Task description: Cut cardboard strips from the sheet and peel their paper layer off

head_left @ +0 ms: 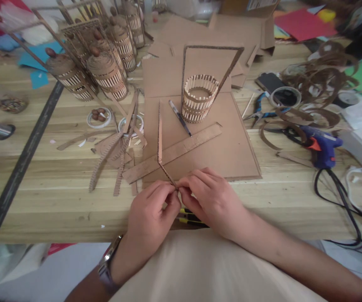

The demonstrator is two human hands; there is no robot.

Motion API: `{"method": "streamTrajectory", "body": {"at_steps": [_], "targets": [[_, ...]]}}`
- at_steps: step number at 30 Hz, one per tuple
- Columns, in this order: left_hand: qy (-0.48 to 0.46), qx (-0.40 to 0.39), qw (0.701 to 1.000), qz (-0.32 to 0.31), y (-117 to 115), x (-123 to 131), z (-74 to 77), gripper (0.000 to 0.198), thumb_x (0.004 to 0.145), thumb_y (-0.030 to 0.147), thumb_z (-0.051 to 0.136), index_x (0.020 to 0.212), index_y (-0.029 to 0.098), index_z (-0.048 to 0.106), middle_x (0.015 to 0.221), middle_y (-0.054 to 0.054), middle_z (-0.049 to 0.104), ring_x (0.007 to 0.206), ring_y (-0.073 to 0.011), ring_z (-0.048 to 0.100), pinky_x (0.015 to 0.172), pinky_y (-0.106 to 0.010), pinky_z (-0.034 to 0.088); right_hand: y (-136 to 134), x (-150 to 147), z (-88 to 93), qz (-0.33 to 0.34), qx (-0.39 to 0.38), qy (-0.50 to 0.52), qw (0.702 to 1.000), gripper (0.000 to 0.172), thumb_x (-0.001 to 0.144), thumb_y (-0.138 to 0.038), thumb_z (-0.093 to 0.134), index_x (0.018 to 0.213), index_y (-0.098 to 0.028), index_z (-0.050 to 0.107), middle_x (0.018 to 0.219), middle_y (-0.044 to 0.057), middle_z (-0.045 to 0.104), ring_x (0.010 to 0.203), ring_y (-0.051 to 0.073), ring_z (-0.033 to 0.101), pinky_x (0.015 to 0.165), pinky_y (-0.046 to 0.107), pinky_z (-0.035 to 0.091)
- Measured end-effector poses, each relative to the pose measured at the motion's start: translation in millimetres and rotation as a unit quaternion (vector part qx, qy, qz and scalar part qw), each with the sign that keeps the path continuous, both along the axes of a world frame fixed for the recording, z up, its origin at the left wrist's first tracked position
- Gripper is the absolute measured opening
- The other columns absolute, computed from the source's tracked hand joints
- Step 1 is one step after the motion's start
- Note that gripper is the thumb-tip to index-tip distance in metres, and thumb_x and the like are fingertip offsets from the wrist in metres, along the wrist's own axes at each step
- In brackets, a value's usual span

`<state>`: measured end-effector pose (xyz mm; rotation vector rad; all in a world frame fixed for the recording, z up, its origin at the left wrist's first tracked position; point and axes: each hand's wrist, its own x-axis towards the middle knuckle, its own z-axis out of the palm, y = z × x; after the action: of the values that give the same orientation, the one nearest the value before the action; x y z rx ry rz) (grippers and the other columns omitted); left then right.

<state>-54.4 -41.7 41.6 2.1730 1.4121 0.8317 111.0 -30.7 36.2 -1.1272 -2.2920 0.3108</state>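
A thin bent cardboard strip point(160, 142) rises from between my hands, its upper part pointing away over the cardboard sheet. My left hand point(154, 216) pinches the strip's near end between thumb and fingers. Touching it there, my right hand point(214, 201) pinches the same end, fingertips against those of the left. Beyond the hands lie a flat cardboard piece point(196, 142) and a pen point(180, 117). A round slatted basket point(200, 100) with a tall square cardboard frame point(214, 48) stands on the cardboard sheet point(237, 142).
Lidded slatted baskets point(107, 75) stand at the back left. Cardboard offcuts point(105, 161) and tape rolls point(99, 118) lie left. Pliers point(261, 109), curled strips point(326, 79) and a blue glue gun point(324, 147) with cables are right. A yellow-black tool point(192, 218) sits near the table edge.
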Motion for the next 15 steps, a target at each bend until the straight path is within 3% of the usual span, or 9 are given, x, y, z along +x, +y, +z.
{"method": "streamTrajectory", "body": {"at_steps": [6, 15], "targets": [[-0.046, -0.019, 0.999, 0.01, -0.6, -1.5, 0.4, 0.018, 0.085, 0.009, 0.049, 0.072, 0.02, 0.055, 0.071, 0.001, 0.064, 0.066, -0.0118, 0.059, 0.062, -0.021, 0.047, 1.2, -2.4, -2.1, -0.005, -0.02, 0.053, 0.998, 0.015, 0.093, -0.014, 0.044, 0.083, -0.018, 0.055, 0.073, 0.001, 0.063, 0.067, 0.014, 0.055, 0.067, 0.029, 0.042], [-0.105, -0.054, 0.993, 0.007, -0.8, -4.2, 2.7, 0.017, 0.082, 0.007, 0.049, 0.073, 0.02, 0.055, 0.079, 0.001, 0.063, 0.073, -0.0116, 0.059, 0.067, -0.02, 0.047, 9.4, 0.2, -0.6, 0.026, -0.189, 0.186, 0.964, 0.013, 0.084, -0.01, 0.048, 0.078, -0.02, 0.054, 0.072, -0.002, 0.06, 0.068, 0.01, 0.055, 0.064, 0.022, 0.042]]}}
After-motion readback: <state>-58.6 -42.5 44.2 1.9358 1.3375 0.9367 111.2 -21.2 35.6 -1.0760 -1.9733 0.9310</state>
